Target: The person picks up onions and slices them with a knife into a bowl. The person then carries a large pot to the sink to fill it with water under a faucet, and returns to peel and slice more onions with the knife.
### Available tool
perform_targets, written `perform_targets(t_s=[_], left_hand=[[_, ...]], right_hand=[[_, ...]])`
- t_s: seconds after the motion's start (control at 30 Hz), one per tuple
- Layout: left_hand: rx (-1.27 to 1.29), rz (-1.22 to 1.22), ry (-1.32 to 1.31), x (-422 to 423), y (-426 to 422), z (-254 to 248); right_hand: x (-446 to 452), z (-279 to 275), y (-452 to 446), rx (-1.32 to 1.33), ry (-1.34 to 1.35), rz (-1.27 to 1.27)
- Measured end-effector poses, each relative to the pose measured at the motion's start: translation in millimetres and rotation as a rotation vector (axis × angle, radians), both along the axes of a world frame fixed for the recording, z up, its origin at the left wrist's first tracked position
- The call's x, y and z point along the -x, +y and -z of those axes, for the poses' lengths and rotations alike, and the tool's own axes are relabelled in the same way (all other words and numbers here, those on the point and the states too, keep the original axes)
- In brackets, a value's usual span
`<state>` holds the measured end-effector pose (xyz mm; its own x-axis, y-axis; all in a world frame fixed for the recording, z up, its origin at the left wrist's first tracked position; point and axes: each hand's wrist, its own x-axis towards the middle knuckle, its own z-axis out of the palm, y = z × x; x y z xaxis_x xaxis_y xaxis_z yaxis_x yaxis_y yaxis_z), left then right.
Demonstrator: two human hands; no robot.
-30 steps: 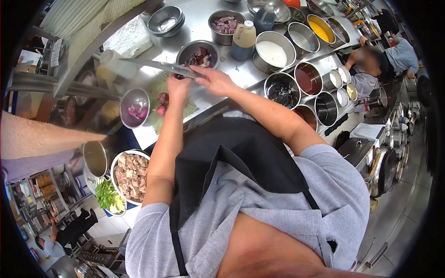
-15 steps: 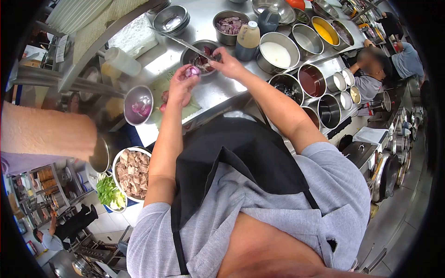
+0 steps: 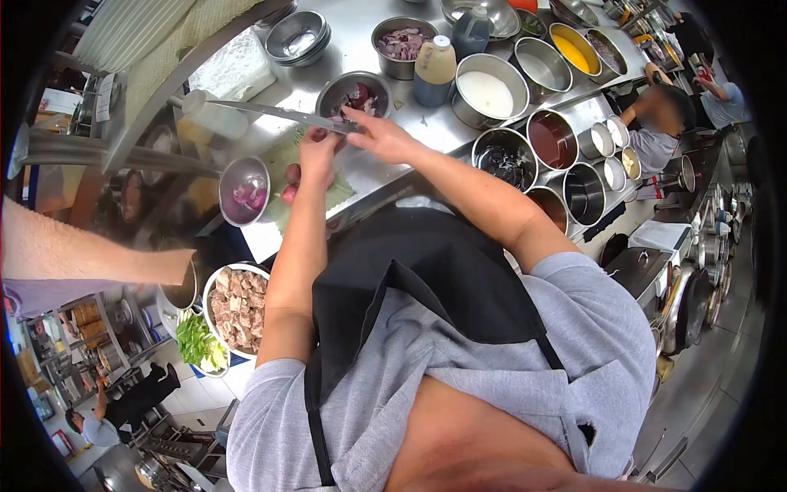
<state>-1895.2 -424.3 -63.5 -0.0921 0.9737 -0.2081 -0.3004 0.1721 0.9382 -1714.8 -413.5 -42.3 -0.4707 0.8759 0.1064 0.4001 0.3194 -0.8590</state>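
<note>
My right hand [image 3: 381,138] grips a knife [image 3: 279,113], its long blade pointing left across the front of my left hand. My left hand [image 3: 320,150] is closed around a red onion, which the blade and fingers now mostly hide. Just behind both hands stands a steel bowl [image 3: 358,79] with dark red onion peelings [image 3: 357,97] in it. Whole red onions [image 3: 292,173] lie on a green sheet [image 3: 332,190] by my left wrist. Left of them is another steel bowl [image 3: 233,202] holding purple onion pieces [image 3: 249,197].
Stacked steel bowls [image 3: 299,37], a pot of sliced onion [image 3: 402,45] and a sauce bottle [image 3: 434,74] stand behind. Sauce pots [image 3: 552,141] line the right. A person's forearm [image 3: 90,250] reaches in from the left near a bowl of chopped meat [image 3: 238,307].
The knife has swung lower and more level, and its blade now crosses in front of the onion. My left hand has turned inward and moved lower. The other person's forearm has shifted slightly.
</note>
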Motion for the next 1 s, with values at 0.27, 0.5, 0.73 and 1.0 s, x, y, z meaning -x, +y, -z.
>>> perform_targets(t_s=[0.27, 0.5, 0.73, 1.0], left_hand=[[0.018, -0.030, 0.127, 0, 7, 2], [-0.029, 0.136, 0.039, 4, 3, -9], [-0.079, 0.257, -0.213, -5, 1, -19], [0.101, 0.203, -0.202, -3, 6, -17]], right_hand=[[-2, -3, 2, 0.023, -0.027, 0.029], [-12, 10, 23, 0.425, 0.328, 0.009], [-21, 20, 38, 0.197, 0.201, 0.164], [-22, 2, 25, 0.105, 0.042, -0.003]])
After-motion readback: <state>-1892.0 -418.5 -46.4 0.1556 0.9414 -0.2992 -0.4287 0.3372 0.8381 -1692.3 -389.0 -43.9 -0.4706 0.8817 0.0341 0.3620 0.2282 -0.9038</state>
